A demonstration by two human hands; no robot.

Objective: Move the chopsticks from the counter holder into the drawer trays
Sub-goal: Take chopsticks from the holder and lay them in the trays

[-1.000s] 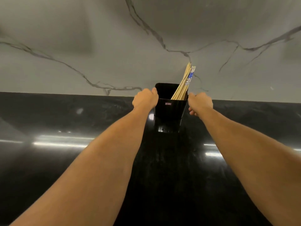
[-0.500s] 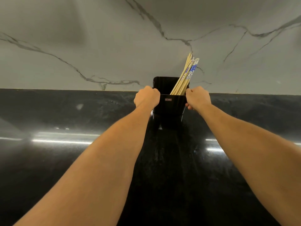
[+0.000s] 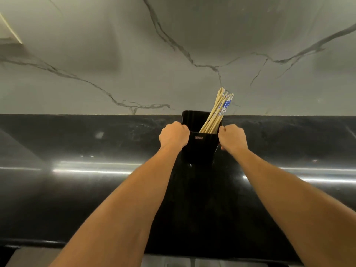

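Pale bamboo chopsticks (image 3: 217,110), some blue-patterned, lean in the right corner of the glossy black square holder (image 3: 200,149). The left hand (image 3: 174,135) grips the holder's left rim and the right hand (image 3: 233,137) its right. Carrying it level and upright should prevent spills.

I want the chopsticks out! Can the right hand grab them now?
Probably yes: the right hand grips the holder beside the chopsticks, whose tops stick out uncovered, once it lets go.

A glossy black counter (image 3: 96,199) carries a black holder (image 3: 200,151) near its back edge
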